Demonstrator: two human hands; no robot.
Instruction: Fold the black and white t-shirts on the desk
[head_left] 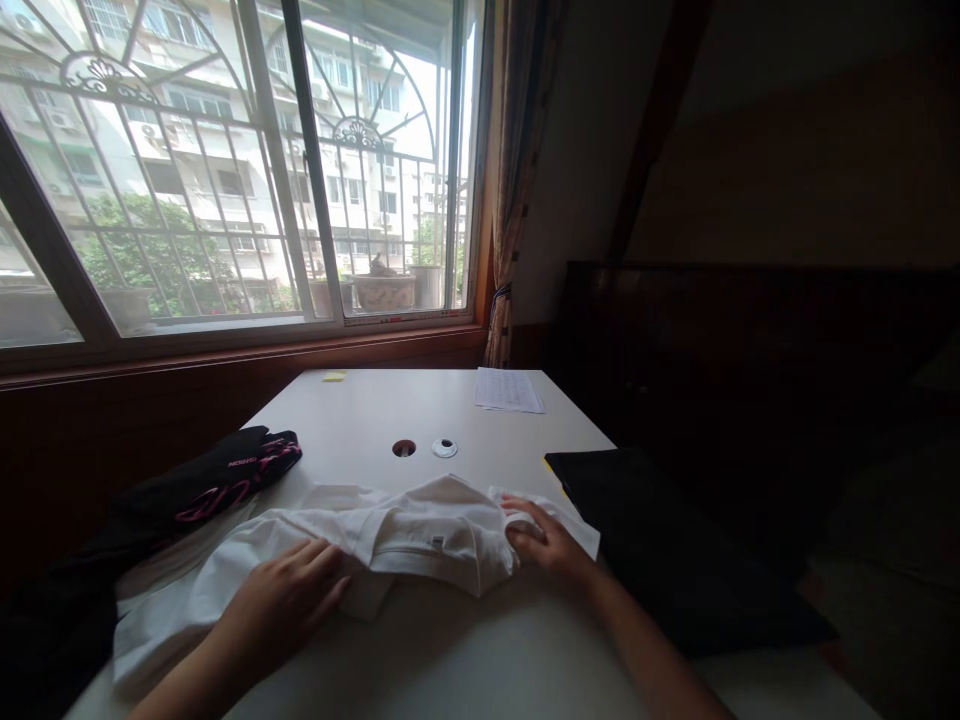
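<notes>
A white shirt (427, 520) lies rumpled across the white table, its collar and a small dark label toward the middle. My left hand (289, 595) rests on the cloth left of the collar, fingers bent but a little apart, palm down. At the right part of the shirt, my right hand (544, 540) has its thumb and fingers closed round a fold of the white fabric. One end of the shirt spreads to the lower left, beneath my left forearm.
Black clothing with pink print (240, 475) lies at the table's left edge. A dark cloth (675, 550) covers the right side. Papers (510, 390), a yellow note (334, 377), a round hole (403, 449) and a round cap (445, 448) are farther back, before the window.
</notes>
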